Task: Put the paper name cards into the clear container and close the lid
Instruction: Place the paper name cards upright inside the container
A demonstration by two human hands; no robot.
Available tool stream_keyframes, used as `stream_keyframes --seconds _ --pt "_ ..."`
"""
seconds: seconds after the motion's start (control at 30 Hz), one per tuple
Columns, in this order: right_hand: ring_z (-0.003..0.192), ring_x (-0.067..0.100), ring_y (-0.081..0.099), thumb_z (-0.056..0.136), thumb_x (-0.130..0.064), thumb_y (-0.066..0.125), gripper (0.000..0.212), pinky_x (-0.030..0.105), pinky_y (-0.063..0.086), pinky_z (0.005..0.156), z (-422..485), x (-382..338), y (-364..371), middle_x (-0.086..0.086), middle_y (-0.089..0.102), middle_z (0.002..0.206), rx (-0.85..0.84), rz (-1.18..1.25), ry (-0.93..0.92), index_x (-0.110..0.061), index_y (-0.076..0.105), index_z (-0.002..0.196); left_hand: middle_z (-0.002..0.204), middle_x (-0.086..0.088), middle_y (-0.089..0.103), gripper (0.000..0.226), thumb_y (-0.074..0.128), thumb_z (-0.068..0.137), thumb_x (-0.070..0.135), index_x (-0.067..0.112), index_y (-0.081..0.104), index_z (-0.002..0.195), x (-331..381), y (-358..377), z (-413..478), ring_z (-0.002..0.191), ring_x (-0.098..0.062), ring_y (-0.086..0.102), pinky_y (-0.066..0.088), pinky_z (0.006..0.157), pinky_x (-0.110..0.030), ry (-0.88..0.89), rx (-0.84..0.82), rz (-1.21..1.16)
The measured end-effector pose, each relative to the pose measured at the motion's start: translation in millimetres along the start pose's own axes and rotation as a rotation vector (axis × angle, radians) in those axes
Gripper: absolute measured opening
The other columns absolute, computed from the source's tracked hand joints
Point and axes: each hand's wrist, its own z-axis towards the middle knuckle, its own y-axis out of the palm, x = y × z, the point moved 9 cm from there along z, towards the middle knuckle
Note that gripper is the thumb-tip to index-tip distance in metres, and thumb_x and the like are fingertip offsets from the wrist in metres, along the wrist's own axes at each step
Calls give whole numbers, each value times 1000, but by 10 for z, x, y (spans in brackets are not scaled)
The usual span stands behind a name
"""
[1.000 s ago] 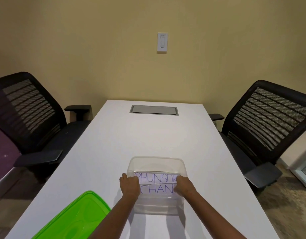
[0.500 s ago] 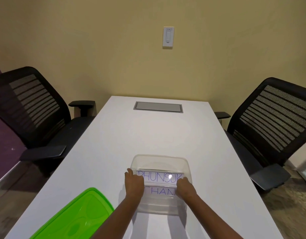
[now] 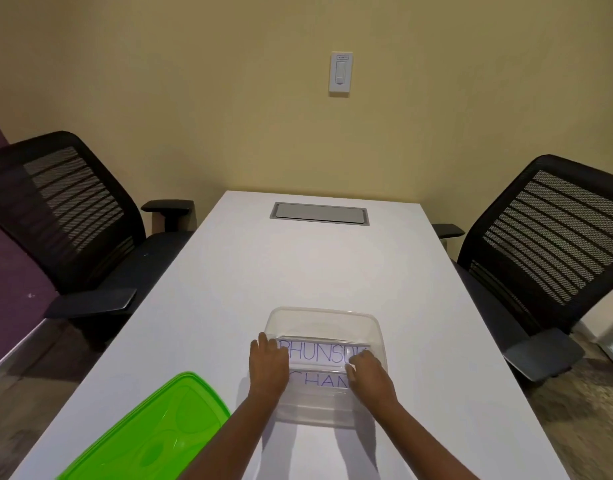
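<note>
A clear plastic container (image 3: 323, 312) stands open on the white table (image 3: 319, 268) in front of me. Inside it lie white paper name cards with purple lettering: one reading "PHUNSUK" (image 3: 319, 355) and one reading "CHAN" (image 3: 320, 381) just nearer to me. My left hand (image 3: 268, 368) covers the cards' left ends at the container's left wall. My right hand (image 3: 367, 375) grips their right ends, fingers curled at the seam between the two cards. The green lid (image 3: 152, 434) lies apart on the table at the lower left.
Two black mesh office chairs flank the table, one on the left (image 3: 66, 216) and one on the right (image 3: 547, 247). A grey cable hatch (image 3: 319, 213) is set into the table's far end. A wall switch (image 3: 341, 73) hangs above it.
Both hands have sunk a little deeper into the container with the cards. My right hand has slid down toward the seam between the cards. The lid has not moved.
</note>
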Motion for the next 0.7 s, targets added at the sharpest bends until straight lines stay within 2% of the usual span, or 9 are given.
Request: stream_keyframes --seconds 0.07,0.1,0.17,0.23,0.3,0.4,0.43,0.53,0.7 --pt "112 22 53 90 -37 20 52 26 41 87 -79 -57 -53 9 58 113 71 36 -78 -6 61 100 44 -2 60 30 87 22 15 16 63 39 -51 76 19 54 -25 66 50 48 -24 10 64 -88" --pt "110 20 54 91 -36 22 51 24 41 87 -121 -69 -82 8 60 114 109 60 -103 -6 62 103 47 -2 62 25 86 29 15 17 66 44 -65 60 -9 57 -26 68 51 49 -27 6 83 -82" --pt "103 21 58 96 -24 34 35 23 41 79 -187 -82 -126 8 63 109 179 87 -152 -6 64 102 58 -3 67 7 73 56 24 18 72 59 -56 -7 -99 68 -26 67 51 56 -33 24 120 -62" --pt "95 21 60 94 -20 38 30 19 37 72 -253 -115 -153 7 65 99 228 94 -206 -7 65 95 68 -4 70 24 50 73 29 19 71 76 -58 31 -173 78 -25 62 42 69 -35 43 110 -63" --pt "84 20 63 90 -20 41 29 14 34 65 -323 -158 -170 5 67 87 266 82 -245 -8 67 85 76 -5 72 26 43 76 32 18 58 92 -81 -8 -244 84 -25 57 37 73 -35 45 160 -95" --pt "68 14 64 86 -19 46 24 16 41 59 -426 -254 -154 -2 67 72 291 31 -307 -15 66 74 84 -7 74 25 34 89 33 17 48 103 -148 -53 -372 83 -27 67 50 74 -37 28 169 -157" --pt "64 11 62 85 -21 44 26 16 42 58 -469 -296 -149 -4 66 69 297 13 -333 -17 66 72 87 -9 75 28 27 94 33 16 48 105 -173 -44 -413 82 -27 69 49 75 -37 23 168 -178" --pt "63 7 62 82 -24 43 25 14 42 59 -575 -418 -81 -8 66 68 263 -16 -399 -20 66 73 93 -12 75 39 15 98 32 14 47 109 -256 -51 -515 85 -27 71 37 80 -34 -25 145 -194" --pt "69 8 67 72 -13 59 17 14 48 55 -691 -630 49 -8 70 79 199 -22 -485 -19 69 84 96 -11 77 51 3 99 36 14 47 112 -378 -17 -690 88 -24 74 52 80 -35 -85 102 -231"
